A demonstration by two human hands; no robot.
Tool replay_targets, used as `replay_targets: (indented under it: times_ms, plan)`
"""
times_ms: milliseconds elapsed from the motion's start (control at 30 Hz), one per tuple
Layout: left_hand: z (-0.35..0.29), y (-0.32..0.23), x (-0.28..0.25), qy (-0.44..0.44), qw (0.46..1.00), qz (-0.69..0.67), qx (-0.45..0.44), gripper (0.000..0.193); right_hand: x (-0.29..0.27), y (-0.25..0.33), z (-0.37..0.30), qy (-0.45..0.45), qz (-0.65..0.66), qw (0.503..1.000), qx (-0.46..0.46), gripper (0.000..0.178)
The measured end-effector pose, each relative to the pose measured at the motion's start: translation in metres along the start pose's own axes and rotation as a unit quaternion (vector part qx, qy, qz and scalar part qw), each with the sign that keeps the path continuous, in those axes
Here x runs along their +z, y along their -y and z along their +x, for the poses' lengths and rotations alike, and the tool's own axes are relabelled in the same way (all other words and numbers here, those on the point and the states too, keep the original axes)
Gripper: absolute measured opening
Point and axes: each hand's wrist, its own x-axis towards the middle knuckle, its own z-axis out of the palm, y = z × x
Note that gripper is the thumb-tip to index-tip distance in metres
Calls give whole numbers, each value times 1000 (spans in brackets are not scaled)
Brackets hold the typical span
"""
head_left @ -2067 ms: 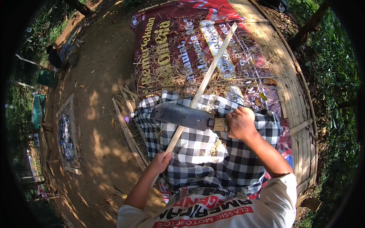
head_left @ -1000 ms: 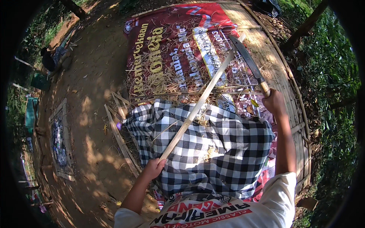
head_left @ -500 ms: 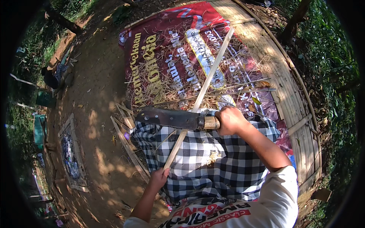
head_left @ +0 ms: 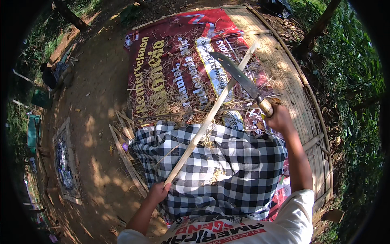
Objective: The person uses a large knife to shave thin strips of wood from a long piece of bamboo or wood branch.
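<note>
My left hand (head_left: 157,192) is closed round the near end of a long pale bamboo strip (head_left: 198,136). The strip slants away to the right, over a black-and-white checked cloth (head_left: 239,162) on my lap. My right hand (head_left: 280,119) grips the wooden handle of a machete (head_left: 239,77). Its dark, broad blade points to the far left and crosses the strip near the far end. Whether blade and strip touch, I cannot tell. Thin shavings (head_left: 162,89) lie scattered beyond the cloth, and a small clump of them rests on it.
A red printed banner (head_left: 170,30) covers much of a bamboo-slat platform (head_left: 300,87). Thin sticks (head_left: 178,115) lie across the banner. Split bamboo pieces (head_left: 128,158) lie left of my lap. A framed patch (head_left: 65,164) is on the dirt ground further left. Plants border the right side.
My right hand has moved away and to the right. The machete has swung from lying level across the strip near my lap to crossing it near its far end.
</note>
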Motion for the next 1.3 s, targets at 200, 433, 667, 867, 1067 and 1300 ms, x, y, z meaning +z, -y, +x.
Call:
replay_targets:
  times_ms: [200,433,667,867,1067,1300]
  plan:
    - [-4,2,-4,22,998,27,-48,38,75,70,-23,147,-31,976,-160,24]
    - [-5,-6,-5,21,999,25,-43,38,71,17,10,70,-97,976,-184,30]
    - [10,3,-12,81,995,30,-48,40,15,-41,27,10,-49,996,69,26]
    - [3,-7,-9,24,1000,3,7,35,59,35,-3,119,-12,991,-52,33]
    - [-14,-2,0,-27,998,59,-25,33,62,55,6,150,-41,973,-169,33]
    - [-6,-7,-2,-20,999,25,-17,31,59,3,31,54,-66,964,-251,41]
